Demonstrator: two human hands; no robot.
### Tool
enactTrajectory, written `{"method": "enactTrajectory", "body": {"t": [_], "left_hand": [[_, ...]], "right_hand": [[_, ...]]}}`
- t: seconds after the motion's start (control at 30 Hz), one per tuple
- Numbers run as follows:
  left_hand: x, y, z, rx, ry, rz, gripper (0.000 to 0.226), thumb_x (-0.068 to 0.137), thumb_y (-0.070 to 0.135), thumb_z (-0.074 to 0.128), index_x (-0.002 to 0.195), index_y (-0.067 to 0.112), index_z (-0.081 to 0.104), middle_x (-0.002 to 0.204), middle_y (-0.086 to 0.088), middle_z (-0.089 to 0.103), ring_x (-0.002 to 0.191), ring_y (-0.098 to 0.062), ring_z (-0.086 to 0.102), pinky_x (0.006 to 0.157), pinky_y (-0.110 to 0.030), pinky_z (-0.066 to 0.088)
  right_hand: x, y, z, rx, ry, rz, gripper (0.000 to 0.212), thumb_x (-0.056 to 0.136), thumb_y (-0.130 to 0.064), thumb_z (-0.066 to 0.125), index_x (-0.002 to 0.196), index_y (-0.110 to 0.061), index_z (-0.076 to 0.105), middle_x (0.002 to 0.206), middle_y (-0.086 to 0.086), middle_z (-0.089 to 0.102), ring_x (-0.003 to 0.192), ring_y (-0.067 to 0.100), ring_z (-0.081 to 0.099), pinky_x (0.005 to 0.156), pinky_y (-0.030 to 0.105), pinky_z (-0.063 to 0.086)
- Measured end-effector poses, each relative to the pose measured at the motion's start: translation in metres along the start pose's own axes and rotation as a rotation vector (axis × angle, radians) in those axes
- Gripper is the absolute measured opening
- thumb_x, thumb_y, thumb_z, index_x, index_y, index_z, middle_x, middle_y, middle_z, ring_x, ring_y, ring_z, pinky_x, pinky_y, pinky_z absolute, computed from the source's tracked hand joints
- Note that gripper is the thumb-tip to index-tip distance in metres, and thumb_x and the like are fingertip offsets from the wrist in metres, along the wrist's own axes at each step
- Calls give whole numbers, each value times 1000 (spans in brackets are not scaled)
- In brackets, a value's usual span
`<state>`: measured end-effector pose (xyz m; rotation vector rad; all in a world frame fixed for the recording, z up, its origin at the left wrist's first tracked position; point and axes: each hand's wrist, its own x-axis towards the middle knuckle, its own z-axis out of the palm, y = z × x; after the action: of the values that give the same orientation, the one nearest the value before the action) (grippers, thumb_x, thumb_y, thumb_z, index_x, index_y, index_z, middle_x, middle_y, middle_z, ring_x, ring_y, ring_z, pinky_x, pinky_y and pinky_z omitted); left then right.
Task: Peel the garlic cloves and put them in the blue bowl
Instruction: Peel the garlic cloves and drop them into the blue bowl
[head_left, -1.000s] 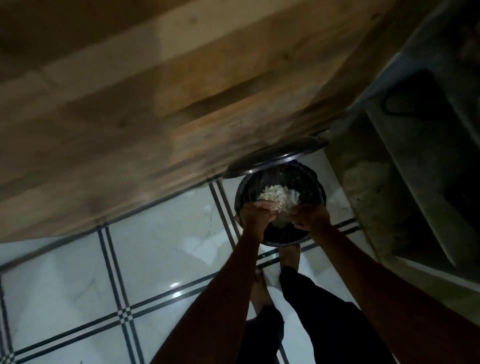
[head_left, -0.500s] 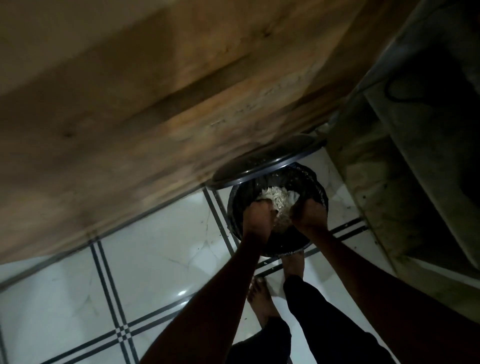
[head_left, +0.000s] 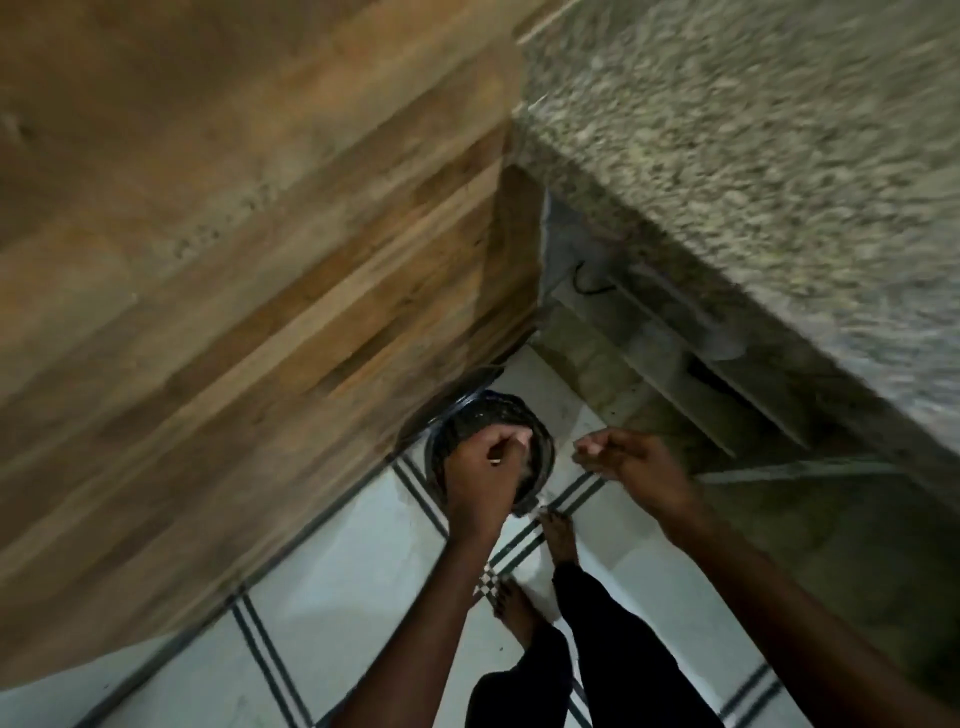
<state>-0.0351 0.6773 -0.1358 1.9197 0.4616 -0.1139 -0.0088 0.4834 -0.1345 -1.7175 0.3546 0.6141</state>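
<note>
Neither garlic cloves nor a blue bowl are in view. A round black-lined bin (head_left: 544, 434) stands on the floor at the foot of a wooden cabinet. My left hand (head_left: 485, 467) hovers over the bin's mouth with its fingers curled in; a small pale fleck shows at the fingers, too blurred to identify. My right hand (head_left: 631, 462) hangs just right of the bin, apart from it, fingers loosely curled and holding nothing. The left hand hides most of the bin's inside.
The wooden cabinet (head_left: 260, 270) fills the left. A speckled stone counter (head_left: 753, 135) juts out at upper right, with dark shelves (head_left: 691, 374) under it. The bin's lid (head_left: 434, 415) leans on the cabinet. My bare feet (head_left: 561, 535) stand on white tiles (head_left: 363, 582).
Both hands held a pale heap of peels over the bin; the heap is gone from them now. The right hand has drawn away to the right, and the view has pulled back upward.
</note>
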Motion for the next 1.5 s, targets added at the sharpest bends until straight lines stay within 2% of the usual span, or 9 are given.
{"method": "enactTrajectory", "body": {"t": [0.17, 0.37, 0.5, 0.73, 0.9, 1.03, 1.27, 1.4, 1.5], "left_hand": [[-79, 108, 48, -66, -186, 99, 13, 96, 23, 67, 90, 23, 78, 76, 5, 74, 73, -13, 71, 71, -36, 59], [-162, 203, 145, -147, -413, 231, 17, 96, 18, 68, 88, 29, 77, 77, 3, 75, 73, -12, 72, 65, -25, 56], [-209, 240, 223, -147, -527, 258, 17, 97, 15, 66, 90, 24, 78, 80, -3, 76, 73, -15, 71, 67, -30, 59], [-302, 287, 384, -113, -679, 204, 17, 98, 7, 63, 89, 10, 77, 81, -15, 74, 69, -18, 68, 68, -36, 57], [-321, 301, 462, 1, -743, 252, 14, 96, 15, 66, 90, 10, 78, 81, -9, 75, 76, -21, 72, 69, -34, 58], [-311, 296, 511, 167, -786, 391, 11, 96, 20, 68, 100, 17, 77, 90, 7, 75, 82, -2, 69, 71, -14, 53], [-266, 284, 560, 428, -664, 557, 21, 89, 15, 68, 109, 16, 74, 101, -2, 73, 92, -17, 67, 85, -32, 54], [-241, 288, 563, 518, -607, 667, 23, 89, 14, 61, 109, 12, 72, 102, -4, 69, 94, -22, 64, 82, -31, 49], [-225, 291, 564, 529, -626, 724, 31, 86, 20, 55, 110, 13, 72, 104, -3, 66, 97, -21, 63, 83, -31, 50]], "right_hand": [[-113, -31, -92, 88, 170, -109, 15, 99, -13, 62, 99, -9, 77, 89, 5, 78, 87, 22, 74, 77, 26, 58], [-210, -18, -210, 114, 384, -239, 18, 99, -7, 59, 96, -8, 77, 85, 11, 77, 83, 33, 72, 80, 43, 58], [-266, 14, -297, 187, 524, -244, 20, 100, -6, 57, 93, -8, 76, 83, 12, 76, 79, 30, 72, 72, 35, 56], [-347, 105, -451, 300, 713, -143, 24, 100, -6, 55, 89, -11, 76, 80, 9, 76, 75, 28, 72, 72, 39, 58], [-360, 139, -513, 275, 829, -101, 24, 98, -9, 57, 86, -14, 77, 77, 4, 76, 71, 20, 73, 72, 38, 59], [-340, 162, -545, 82, 949, 10, 14, 92, -23, 66, 82, -24, 74, 73, -5, 74, 67, 13, 72, 70, 39, 60], [-291, 167, -588, -266, 1076, 195, 20, 85, -33, 71, 99, -19, 66, 89, 2, 70, 82, 28, 65, 69, 33, 48], [-271, 163, -604, -407, 1030, 143, 12, 86, -16, 63, 77, -19, 57, 76, 1, 58, 73, 28, 61, 59, 36, 46], [-257, 136, -627, -324, 1087, 100, 13, 88, -15, 60, 75, -17, 62, 69, 2, 63, 65, 25, 63, 53, 30, 43]]}}
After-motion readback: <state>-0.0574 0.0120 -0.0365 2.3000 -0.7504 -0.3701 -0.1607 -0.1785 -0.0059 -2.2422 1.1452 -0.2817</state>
